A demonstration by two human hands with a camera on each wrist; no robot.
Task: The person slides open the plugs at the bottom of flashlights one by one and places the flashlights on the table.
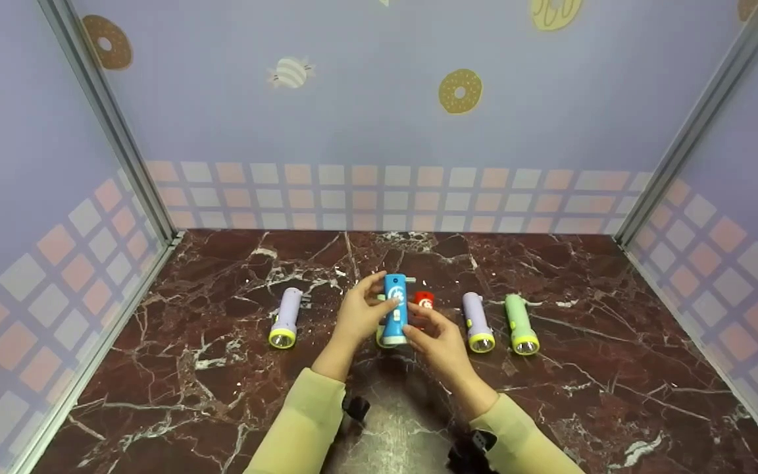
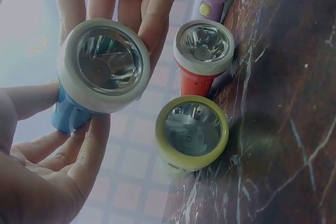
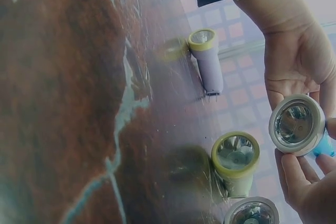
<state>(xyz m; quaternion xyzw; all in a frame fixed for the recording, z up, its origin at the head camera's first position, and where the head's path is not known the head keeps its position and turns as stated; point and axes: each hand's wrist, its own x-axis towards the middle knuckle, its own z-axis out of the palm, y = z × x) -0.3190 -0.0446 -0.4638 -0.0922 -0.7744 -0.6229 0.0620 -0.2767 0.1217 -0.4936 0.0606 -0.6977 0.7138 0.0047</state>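
A blue flashlight [image 1: 395, 319] with a white rim is held above the table, its lens end toward the person. My left hand [image 1: 354, 316] grips its left side, with the thumb across the front. From the right, my right hand [image 1: 443, 342] holds the same flashlight with thumb and fingers. Behind it a green flashlight with a yellow rim [image 2: 192, 134] stays mostly hidden in the head view. Just right of that lies a red flashlight [image 1: 424, 301] with a white rim [image 2: 203, 48], partly covered by the right hand.
One purple flashlight [image 1: 286, 318] lies to the left on the dark red marbled table [image 1: 175, 388]. Another purple flashlight [image 1: 478, 321] and a green flashlight [image 1: 521, 324] lie to the right. Patterned panels [image 1: 366, 131] enclose the back and sides.
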